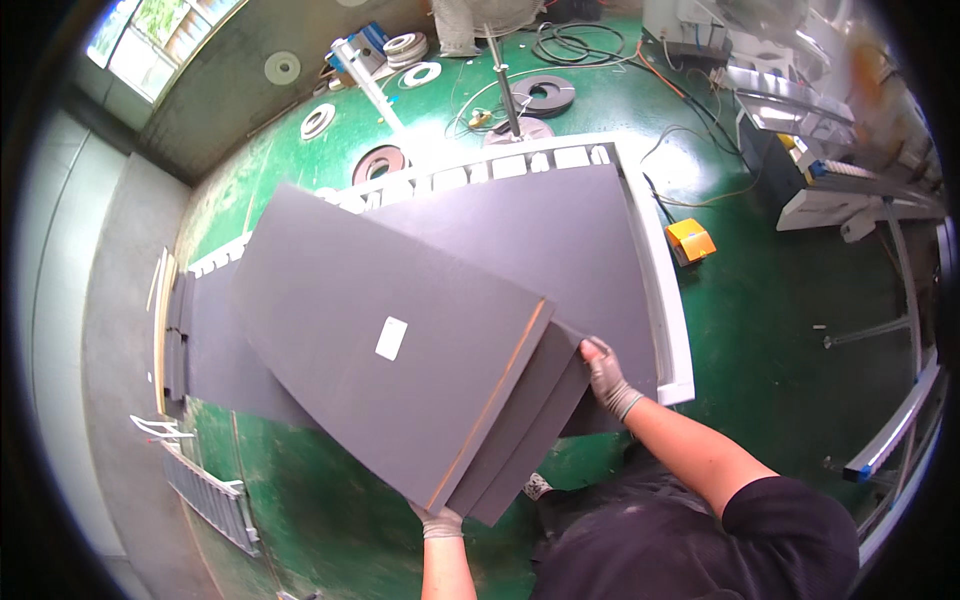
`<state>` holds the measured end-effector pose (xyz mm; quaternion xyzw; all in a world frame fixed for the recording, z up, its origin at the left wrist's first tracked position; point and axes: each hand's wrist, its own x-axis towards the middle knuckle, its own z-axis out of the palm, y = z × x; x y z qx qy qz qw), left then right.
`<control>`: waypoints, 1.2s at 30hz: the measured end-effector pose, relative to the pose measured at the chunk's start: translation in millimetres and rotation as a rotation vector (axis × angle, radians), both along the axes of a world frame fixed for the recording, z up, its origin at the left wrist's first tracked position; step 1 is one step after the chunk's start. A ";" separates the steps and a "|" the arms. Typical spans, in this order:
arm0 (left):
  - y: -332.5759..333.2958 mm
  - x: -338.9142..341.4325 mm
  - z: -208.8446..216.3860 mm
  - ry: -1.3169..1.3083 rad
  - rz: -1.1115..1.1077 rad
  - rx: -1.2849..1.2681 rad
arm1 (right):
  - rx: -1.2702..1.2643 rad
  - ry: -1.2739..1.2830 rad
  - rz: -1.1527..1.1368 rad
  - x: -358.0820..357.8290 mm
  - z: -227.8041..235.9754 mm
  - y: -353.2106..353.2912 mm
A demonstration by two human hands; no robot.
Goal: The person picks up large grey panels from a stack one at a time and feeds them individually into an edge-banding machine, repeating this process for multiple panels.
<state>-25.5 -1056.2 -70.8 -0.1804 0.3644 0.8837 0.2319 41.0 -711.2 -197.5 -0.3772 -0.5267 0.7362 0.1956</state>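
Both of my gloved hands grip a stack of several dark grey panels, fanned out at their near right end. The top panel carries a white label and a thin orange-brown line near its short edge. My left hand is closed on the near corner, its fingers partly hidden beneath. At the right corner of the lower panels, my right hand is closed with the thumb on top. The stack lies slantwise over a larger dark grey surface inside a white frame; whether it rests there I cannot tell.
More dark panels stand at the far left beside the wall. An orange foot pedal sits right of the frame. Behind are a fan stand, coiled strips and cables. Machinery stands at the right; a grey rack at lower left.
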 end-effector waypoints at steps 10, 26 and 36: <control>23.3 -7.6 -18.9 -0.091 0.212 -0.327 | -0.031 0.098 0.205 -80.9 33.3 48.6; -0.2 -41.9 -198.6 0.266 0.306 -1.082 | -0.277 0.177 0.688 -94.7 72.4 141.7; -61.0 12.5 -210.5 0.075 0.261 -1.121 | -0.376 0.161 0.761 -90.3 103.4 131.4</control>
